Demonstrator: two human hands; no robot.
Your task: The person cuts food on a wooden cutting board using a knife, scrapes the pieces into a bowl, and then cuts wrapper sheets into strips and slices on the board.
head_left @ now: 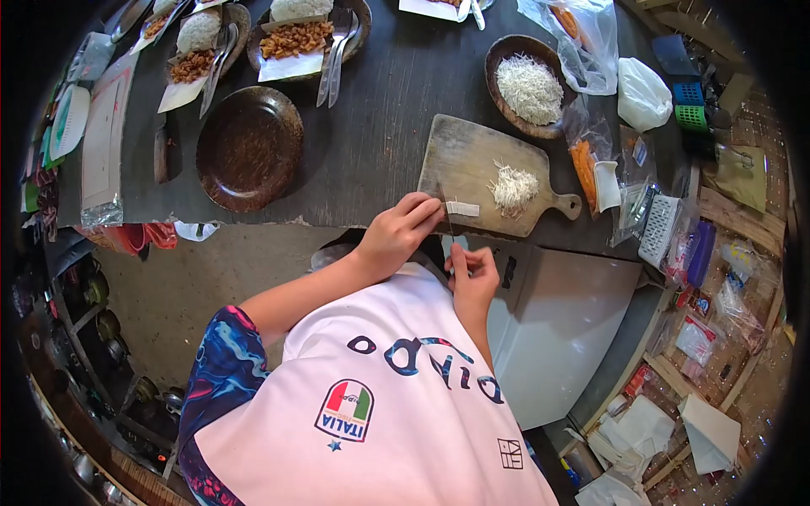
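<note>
On the wooden cutting board (472, 152) lies a small pale block (462, 208), finely sliced at its visible end. My left hand (401, 232) is closed at the block's left end, fingertips pressed together at the board's near edge. Between the fingertips and the visible part of the block stands a thin blade, seen nearly edge-on. My right hand (474, 274) is closed around the near end of this knife (450, 221), just off the table edge; its handle is mostly hidden. A heap of thin white shreds (513, 189) sits on the board's right half.
A bowl of white shreds (529, 88) stands behind the board, beside bags of orange food (584, 173). An empty brown plate (250, 148) and another knife (162, 152) are at left. Plates with rice and cutlery (308, 38) stand farther back. A white basket (660, 229) is at right.
</note>
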